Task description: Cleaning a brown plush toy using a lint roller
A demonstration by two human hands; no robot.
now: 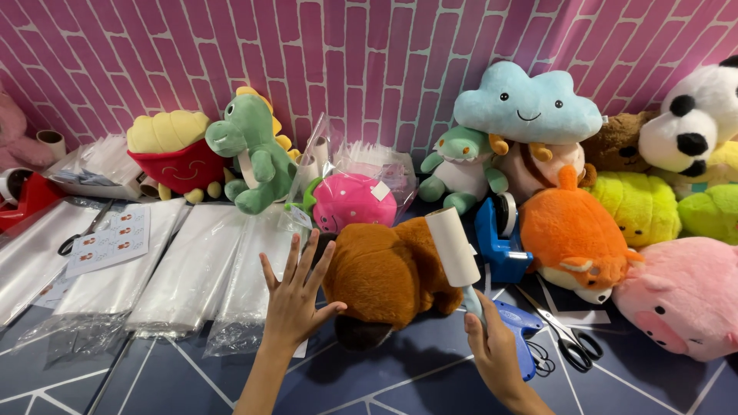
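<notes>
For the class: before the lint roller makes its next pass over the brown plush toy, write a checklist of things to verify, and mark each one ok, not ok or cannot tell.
1. Right hand grips the lint roller by its handle: ok.
2. Roller head touches the brown plush toy: ok.
3. Left hand steadies the toy: ok, open palm at its side.
4. Roller sheet clean: cannot tell.
5. Scissors away from both hands: ok, they lie to the right.
</notes>
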